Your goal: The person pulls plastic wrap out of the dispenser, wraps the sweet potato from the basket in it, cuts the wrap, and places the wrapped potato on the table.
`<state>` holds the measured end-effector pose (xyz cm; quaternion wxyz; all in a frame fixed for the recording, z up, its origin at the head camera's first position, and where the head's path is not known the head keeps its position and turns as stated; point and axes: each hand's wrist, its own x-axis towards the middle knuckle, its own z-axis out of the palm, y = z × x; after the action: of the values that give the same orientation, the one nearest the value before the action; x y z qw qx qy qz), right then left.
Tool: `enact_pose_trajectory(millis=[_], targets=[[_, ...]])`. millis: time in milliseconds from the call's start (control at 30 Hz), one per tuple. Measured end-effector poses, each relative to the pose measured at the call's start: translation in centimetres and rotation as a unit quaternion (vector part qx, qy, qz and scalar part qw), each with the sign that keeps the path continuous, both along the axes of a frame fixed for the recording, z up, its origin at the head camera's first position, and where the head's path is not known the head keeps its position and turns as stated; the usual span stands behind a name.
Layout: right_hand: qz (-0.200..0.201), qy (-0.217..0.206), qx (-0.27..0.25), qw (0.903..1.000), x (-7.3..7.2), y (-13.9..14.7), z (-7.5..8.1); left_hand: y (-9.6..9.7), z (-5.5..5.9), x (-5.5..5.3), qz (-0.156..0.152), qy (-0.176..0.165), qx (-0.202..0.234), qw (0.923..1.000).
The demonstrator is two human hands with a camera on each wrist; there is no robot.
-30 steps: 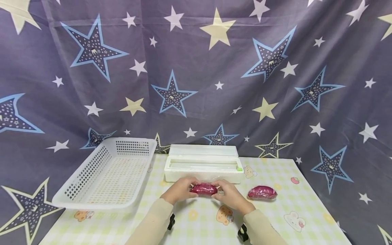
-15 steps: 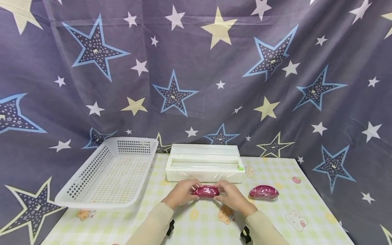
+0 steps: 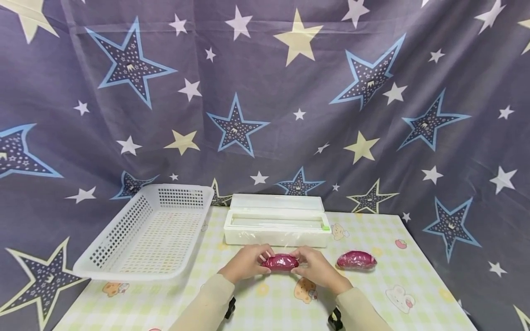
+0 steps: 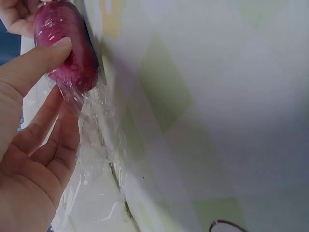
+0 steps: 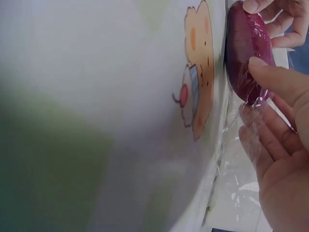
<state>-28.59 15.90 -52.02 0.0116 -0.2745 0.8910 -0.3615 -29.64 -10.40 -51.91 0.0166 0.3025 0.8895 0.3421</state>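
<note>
Between both hands, a purple-red sweet potato (image 3: 280, 262) in clear cling film lies just in front of the white box. My left hand (image 3: 247, 263) grips its left end, with the thumb (image 4: 57, 52) pressed on the skin and fingers behind. At the other end my right hand (image 3: 316, 266) holds it the same way, thumb (image 5: 263, 67) on the near side. Loose cling film (image 4: 94, 130) trails from the end by the left hand, and more film (image 5: 241, 145) hangs by the right fingers. A second film-covered sweet potato (image 3: 356, 260) lies on the table to the right.
The white cling film box (image 3: 277, 236) stands behind the hands with its lid (image 3: 277, 202) raised and a green slider (image 3: 325, 228) at its right. A white perforated basket (image 3: 136, 276) stands at the left. Behind the checked table cover (image 3: 372, 303) hangs a star-patterned curtain (image 3: 256, 151).
The sweet potato and both hands have shifted slightly toward me, away from the box. Fingers have adjusted a little at its ends. The other sweet potato, box and basket stay in place.
</note>
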Motion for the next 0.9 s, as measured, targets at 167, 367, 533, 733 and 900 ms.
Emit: enact_pose_trajectory(millis=[167, 367, 533, 733, 900], targets=[[0.002, -0.022, -0.009, 0.9997, 0.3, 0.3, 0.3, 0.1, 0.2, 0.2, -0.012, -0.016, 0.014, 0.9997], [-0.002, -0.039, -0.001, 0.9992, 0.8, 0.5, 0.3, 0.2, 0.2, 0.4, -0.025, -0.029, 0.028, 0.9989], [0.004, -0.052, -0.004, 0.9986, 1.3, 0.8, 0.3, 0.3, 0.3, 0.8, -0.028, -0.042, 0.021, 0.9985], [0.020, -0.058, -0.013, 0.9980, 1.8, 0.8, 0.5, 0.1, 0.4, 1.1, -0.029, -0.047, 0.001, 0.9985], [0.039, -0.082, -0.014, 0.9958, 2.1, 0.9, 0.8, -0.1, 0.8, 1.5, -0.051, -0.045, 0.003, 0.9977]])
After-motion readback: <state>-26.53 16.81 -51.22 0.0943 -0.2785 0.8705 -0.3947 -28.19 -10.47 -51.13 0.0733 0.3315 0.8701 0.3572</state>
